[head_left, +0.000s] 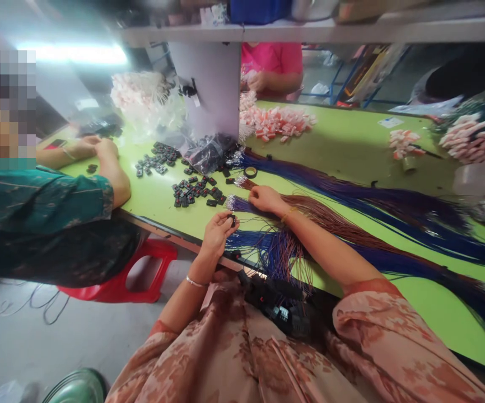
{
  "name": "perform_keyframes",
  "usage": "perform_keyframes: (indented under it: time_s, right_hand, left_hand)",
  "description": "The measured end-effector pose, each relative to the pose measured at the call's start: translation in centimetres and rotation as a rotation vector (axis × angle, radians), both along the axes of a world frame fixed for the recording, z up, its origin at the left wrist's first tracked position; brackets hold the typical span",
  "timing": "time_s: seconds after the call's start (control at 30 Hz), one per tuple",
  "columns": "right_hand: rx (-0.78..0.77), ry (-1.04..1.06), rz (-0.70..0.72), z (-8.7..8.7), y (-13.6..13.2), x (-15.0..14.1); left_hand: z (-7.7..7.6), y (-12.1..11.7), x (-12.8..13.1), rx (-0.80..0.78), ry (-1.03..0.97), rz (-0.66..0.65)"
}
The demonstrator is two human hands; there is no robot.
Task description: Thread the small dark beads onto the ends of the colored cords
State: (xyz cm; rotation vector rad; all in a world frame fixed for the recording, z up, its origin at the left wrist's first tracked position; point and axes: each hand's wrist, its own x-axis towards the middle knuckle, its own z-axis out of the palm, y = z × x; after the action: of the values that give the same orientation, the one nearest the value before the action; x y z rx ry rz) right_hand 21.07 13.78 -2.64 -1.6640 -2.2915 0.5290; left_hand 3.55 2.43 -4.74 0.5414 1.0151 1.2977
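My left hand [216,234] is at the table's near edge, its fingers closed on a small black plastic connector [232,220]. My right hand [266,200] is curled shut over the wire bundles, thumb and fingers together; whatever is in the pinch is hidden. Just beyond its fingertips lie the metal-tipped ends of the brown wires [330,215]. Purple wires with silver terminals [232,202] end between my two hands. Blue wires [246,239] run along the near edge. Loose black connectors [192,190] lie in a pile ahead of my left hand.
On the green table [330,131] are a tape roll [250,172], more blue wires [309,174] and pink-white connectors [276,122]. Black wired parts [280,305] rest on my lap. A co-worker in teal [45,196] sits left; another in pink [282,67] is across. A shelf [330,32] crosses above.
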Motion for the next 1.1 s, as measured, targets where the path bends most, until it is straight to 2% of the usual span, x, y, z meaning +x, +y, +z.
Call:
perform_keyframes:
  time_s: [0.13, 0.33, 0.5, 0.63, 0.8, 1.1]
  right_hand:
    - [0.037, 0.106, 0.011, 0.2, -0.4, -0.4]
    - [0.097, 0.427, 0.180, 2.9, -1.4, -2.6]
    - [0.037, 0.551, 0.256, 4.4, -3.3, -3.8]
    - [-0.029, 0.551, 0.248, 3.8, -5.2, -2.8]
    - [-0.031, 0.532, 0.216, 2.7, -7.1, -1.9]
    - [0.037, 0.507, 0.187, 2.0, -7.8, -1.9]
  left_hand:
    - [-0.1, -0.1, 0.0, 0.018, -0.004, -0.012]
    - [0.5, -0.4, 0.3, 0.050, -0.010, -0.011]
    - [1.1, -0.7, 0.4, 0.106, -0.040, -0.005]
    - [1.1, -0.6, 0.5, 0.118, -0.088, -0.003]
    - [1.1, -0.5, 0.5, 0.097, -0.148, -0.010]
    - [1.0, -0.6, 0.5, 0.096, -0.134, -0.018]
